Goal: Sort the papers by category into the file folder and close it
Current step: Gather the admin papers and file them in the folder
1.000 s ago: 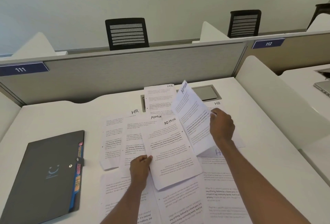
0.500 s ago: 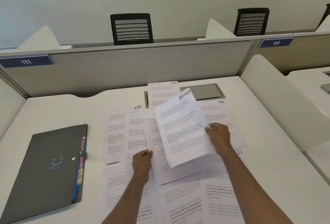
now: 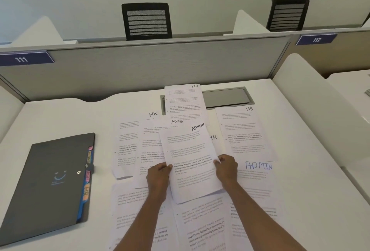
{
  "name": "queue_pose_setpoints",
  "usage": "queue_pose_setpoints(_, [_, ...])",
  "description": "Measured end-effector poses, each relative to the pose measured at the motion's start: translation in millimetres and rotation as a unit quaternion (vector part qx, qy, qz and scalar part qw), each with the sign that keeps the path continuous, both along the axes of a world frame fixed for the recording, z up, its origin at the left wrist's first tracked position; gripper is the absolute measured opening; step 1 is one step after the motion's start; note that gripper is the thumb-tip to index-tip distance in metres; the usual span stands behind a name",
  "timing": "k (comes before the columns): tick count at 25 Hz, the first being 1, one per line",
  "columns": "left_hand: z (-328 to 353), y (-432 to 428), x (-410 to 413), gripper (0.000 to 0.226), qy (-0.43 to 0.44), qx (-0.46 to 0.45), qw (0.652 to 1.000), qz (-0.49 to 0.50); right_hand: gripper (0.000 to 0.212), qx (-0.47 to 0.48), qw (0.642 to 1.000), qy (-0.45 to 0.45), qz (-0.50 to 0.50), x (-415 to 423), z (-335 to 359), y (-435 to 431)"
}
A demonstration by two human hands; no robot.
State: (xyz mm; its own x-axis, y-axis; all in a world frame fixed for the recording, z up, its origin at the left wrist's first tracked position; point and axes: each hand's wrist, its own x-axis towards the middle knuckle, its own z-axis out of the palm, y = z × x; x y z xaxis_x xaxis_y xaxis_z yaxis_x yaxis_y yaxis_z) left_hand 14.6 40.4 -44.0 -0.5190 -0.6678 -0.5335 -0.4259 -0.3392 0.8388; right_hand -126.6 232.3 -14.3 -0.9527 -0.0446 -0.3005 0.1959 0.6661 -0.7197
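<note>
Nearest us, along the front of the white desk [image 3: 310, 180], printed sheets [image 3: 200, 230] lie overlapping, and our two forearms reach out over them. Just beyond, our left hand [image 3: 158, 173] pinches the left edge of a sheet marked ADMIN [image 3: 190, 156] in black, thumb on top and fingers curled beneath. Our right hand [image 3: 226, 167] pinches the right edge the same way. That sheet is raised a little off the spread and slightly tilted (whether a second sheet sits behind it in the grip, we cannot tell).

Off to the left, well apart from both hands, the dark grey file folder [image 3: 46, 180] lies flat with its cover down. Coloured tabs [image 3: 88, 174] show along its right edge, one reading HR. Right of the held sheet lies a page headed ADMIN in blue [image 3: 258, 165].

Farther on, another ADMIN page [image 3: 152, 140] and several HR pages [image 3: 244, 132] overlap across the middle of the desk. The farthest HR page [image 3: 184, 100] covers part of a grey hatch [image 3: 226, 98] set into the desktop.

Behind it stands a grey partition [image 3: 140, 66] with labels 111 and 112. Past that are two black mesh chairs [image 3: 147, 21] before a pale wall.
</note>
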Motion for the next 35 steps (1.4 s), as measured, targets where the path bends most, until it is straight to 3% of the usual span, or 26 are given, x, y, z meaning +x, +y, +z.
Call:
queue_pose_setpoints(6, [21,-1,0,0.015,0.043,0.050,0.997,0.026,0.030,-0.041,0.997,0.044,0.046,14,12,10])
queue_pose_setpoints(13, [45,13,17,0.014,0.077,0.097,0.992,-0.002,0.031,-0.056,0.992,0.107,0.022,39,27,73])
queue_pose_setpoints(18, [37,37,36,0.013,0.049,0.090,0.991,-0.082,0.047,0.077,0.987,0.124,-0.064,70,21,145])
queue_pose_setpoints(22, [27,51,46,0.012,0.018,0.064,0.991,-0.116,0.088,0.256,0.964,0.004,-0.073,90,18,187])
queue_pose_setpoints(24, [22,58,49,0.011,0.007,0.050,0.993,-0.111,0.093,0.286,0.957,-0.020,-0.043,96,16,192])
queue_pose_setpoints(27, [19,67,51,0.013,-0.003,0.031,0.994,-0.102,0.087,0.290,0.956,-0.019,-0.032,95,18,191])
queue_pose_setpoints(32, [12,69,55,0.014,-0.021,0.013,0.994,-0.110,0.070,0.176,0.978,-0.048,-0.097,82,28,193])
queue_pose_setpoints(35, [13,69,55,0.017,-0.026,0.006,0.993,-0.118,0.040,0.150,0.982,-0.026,-0.111,79,38,195])
